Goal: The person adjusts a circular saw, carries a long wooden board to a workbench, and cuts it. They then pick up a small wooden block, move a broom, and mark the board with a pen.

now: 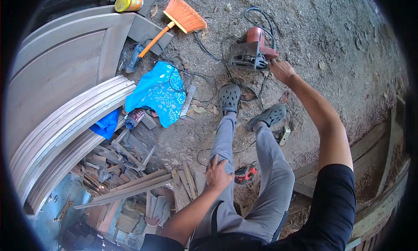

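The right hand is stretched out at full arm's length and rests against the near right corner of a red-bodied circular saw with a grey metal base plate, which sits on the sawdust-strewn dirt ground just beyond the feet. The fingers are on the saw's far side, so I cannot tell whether they are wrapped round it or only touching. A black power cable loops over the ground behind the saw.

The left hand lies flat on the left thigh of the grey trousers, fingers apart and holding nothing. Just beside it, on the ground between the legs, is a small red and black tool.

Two grey perforated rubber clogs are planted just short of the saw. Left of them a bright blue patterned cloth lies crumpled, with a blue power tool near its far edge. Further out an orange-bristled broom with an orange handle lies on its side, and a yellow can rests near a large grey wooden door panel. Curved grey wooden mouldings are stacked against the panel, and a heap of short wood offcuts lies below them.
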The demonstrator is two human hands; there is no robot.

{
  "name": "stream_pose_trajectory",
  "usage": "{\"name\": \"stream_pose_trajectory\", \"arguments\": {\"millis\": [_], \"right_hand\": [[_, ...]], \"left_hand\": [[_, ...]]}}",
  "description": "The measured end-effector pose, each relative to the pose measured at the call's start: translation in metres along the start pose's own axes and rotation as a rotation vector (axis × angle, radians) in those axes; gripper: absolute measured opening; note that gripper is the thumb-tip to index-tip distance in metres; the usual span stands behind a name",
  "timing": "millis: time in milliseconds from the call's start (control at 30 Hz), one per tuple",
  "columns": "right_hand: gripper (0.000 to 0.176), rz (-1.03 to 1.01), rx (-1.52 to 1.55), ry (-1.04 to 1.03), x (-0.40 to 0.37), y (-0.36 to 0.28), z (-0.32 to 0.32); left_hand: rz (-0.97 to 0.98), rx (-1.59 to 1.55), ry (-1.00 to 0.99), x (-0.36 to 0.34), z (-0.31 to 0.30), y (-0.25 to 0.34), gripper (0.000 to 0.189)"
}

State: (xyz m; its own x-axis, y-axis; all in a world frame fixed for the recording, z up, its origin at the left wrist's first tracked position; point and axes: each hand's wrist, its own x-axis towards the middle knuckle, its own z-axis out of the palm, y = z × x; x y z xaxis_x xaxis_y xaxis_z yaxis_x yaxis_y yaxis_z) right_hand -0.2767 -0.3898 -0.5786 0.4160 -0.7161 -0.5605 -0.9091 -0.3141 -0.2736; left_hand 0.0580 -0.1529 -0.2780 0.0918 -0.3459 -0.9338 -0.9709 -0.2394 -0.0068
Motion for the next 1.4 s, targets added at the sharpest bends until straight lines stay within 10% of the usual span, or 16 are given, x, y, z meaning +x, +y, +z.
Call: {"name": "stream_pose_trajectory", "arguments": {"millis": [133, 200, 533, 667, 733, 767, 933, 1000, 1033, 1200, 1300, 1400], "right_hand": [[0.030, 0.047, 0.254, -0.059, -0.005, 0.000, -0.021], [0.043, 0.529, 0.751, -0.401, 0.007, 0.002, -0.023], [0.042, 0.021, 0.169, 0.226, -0.006, -0.005, 0.028], [0.035, 0.455, 0.589, 0.204, -0.006, -0.008, 0.013], [0.034, 0.761, 1.775, -0.419, -0.001, 0.000, 0.020], [0.033, 0.729, 1.948, -0.363, 0.004, 0.000, 0.023], [0.023, 0.566, 1.494, -0.457, 0.007, 0.021, 0.026], [0.012, -0.026, 0.453, 0.030, 0.005, 0.013, 0.009], [0.018, -0.002, 0.240, 0.080, 0.008, 0.006, 0.010], [0.031, 0.097, 0.245, 0.127, -0.009, 0.002, 0.009], [0.049, 0.682, 1.024, -0.383, -0.003, 0.006, -0.008], [0.060, 0.531, 0.788, -0.254, -0.004, 0.000, -0.011]], "left_hand": [[-0.048, -0.021, -0.071, 0.001, 0.004, -0.003, 0.067], [-0.048, -0.001, -0.075, 0.003, 0.007, 0.000, 0.067], [-0.030, 0.009, -0.071, 0.002, 0.007, -0.005, 0.064], [-0.038, 0.005, -0.090, 0.004, 0.004, -0.004, 0.064], [-0.033, 0.014, -0.091, 0.006, 0.004, -0.004, 0.064], [-0.030, 0.021, -0.090, 0.005, 0.004, -0.005, 0.064], [-0.030, 0.046, -0.079, 0.005, 0.004, -0.005, 0.064], [-0.040, 0.045, -0.085, 0.006, 0.002, -0.004, 0.064], [-0.039, 0.043, -0.086, 0.006, 0.002, -0.004, 0.064], [-0.062, 0.017, -0.113, 0.007, -0.001, -0.004, 0.064], [-0.038, 0.017, -0.099, 0.007, 0.002, -0.005, 0.064], [-0.043, 0.020, -0.109, 0.007, 0.003, -0.008, 0.064]]}}
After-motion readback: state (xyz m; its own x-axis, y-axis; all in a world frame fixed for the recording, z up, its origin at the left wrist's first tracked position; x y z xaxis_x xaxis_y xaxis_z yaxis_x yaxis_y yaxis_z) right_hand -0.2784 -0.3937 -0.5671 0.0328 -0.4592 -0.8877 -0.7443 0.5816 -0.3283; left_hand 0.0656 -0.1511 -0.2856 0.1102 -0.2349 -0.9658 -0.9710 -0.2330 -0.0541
